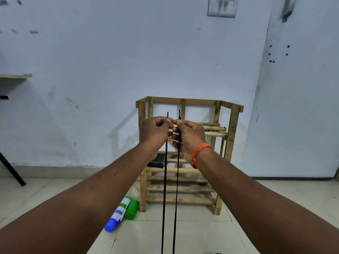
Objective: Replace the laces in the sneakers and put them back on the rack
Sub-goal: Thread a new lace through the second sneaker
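Note:
Both hands are raised side by side in front of the wooden shoe rack (233, 129). My left hand (156, 131) pinches one end of a black lace (164, 189) between thumb and forefinger, its tip sticking up above the fingers. My right hand (189, 136), with an orange thread band on the wrist, pinches the other black lace end (177, 189) the same way. The two strands hang straight down, parallel, and run out of the bottom of the view. No sneaker is in view.
The rack stands against a white wall on a tiled floor, with a small dark box (156, 160) on a middle shelf. A white bottle with a blue cap (117, 215) and a green container (131, 209) lie on the floor left of the rack. A black leg (12, 171) stands far left.

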